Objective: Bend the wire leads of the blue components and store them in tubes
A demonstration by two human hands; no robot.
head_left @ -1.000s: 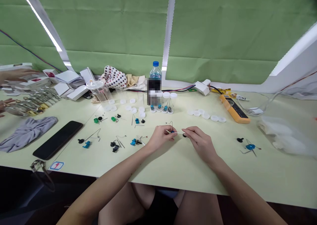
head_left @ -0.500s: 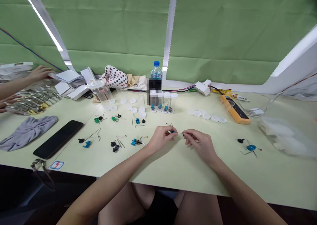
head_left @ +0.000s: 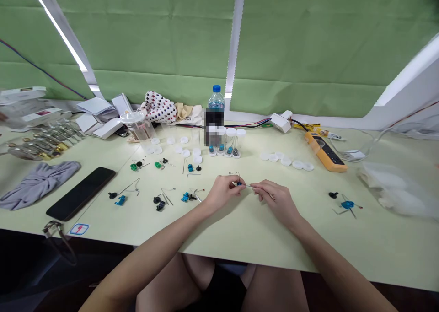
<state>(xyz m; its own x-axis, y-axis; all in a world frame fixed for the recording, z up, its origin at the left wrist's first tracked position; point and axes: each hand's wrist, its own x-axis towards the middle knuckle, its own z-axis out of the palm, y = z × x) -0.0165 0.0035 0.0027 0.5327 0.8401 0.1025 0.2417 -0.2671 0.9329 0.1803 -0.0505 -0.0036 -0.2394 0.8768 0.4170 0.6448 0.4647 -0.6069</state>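
Observation:
My left hand (head_left: 224, 192) pinches a small blue piece (head_left: 239, 183) with a thin bent wire (head_left: 236, 174) sticking up from it. From the blue piece a thin metal rod (head_left: 247, 185) runs to my right hand (head_left: 274, 196), whose closed fingertips grip its other end. Both hands are just above the table, a short gap apart. Left of them lie small sets of parts: a blue piece (head_left: 185, 196), a dark piece (head_left: 160, 206) and a green piece (head_left: 158, 164), each with black knobs and metal wires. Another blue piece (head_left: 347, 205) lies far right.
Clear tubes (head_left: 230, 142) with white caps stand in front of a water bottle (head_left: 216, 102). Loose white caps (head_left: 284, 160) lie behind my hands. An orange power strip (head_left: 325, 152) and plastic bags (head_left: 394, 188) are right; a phone (head_left: 81, 193) and grey cloth (head_left: 39, 184) left.
My right hand has shifted slightly left along the rod; my left hand stays put. At the far left, another person's hands have drawn back from the white boxes, mostly out of view.

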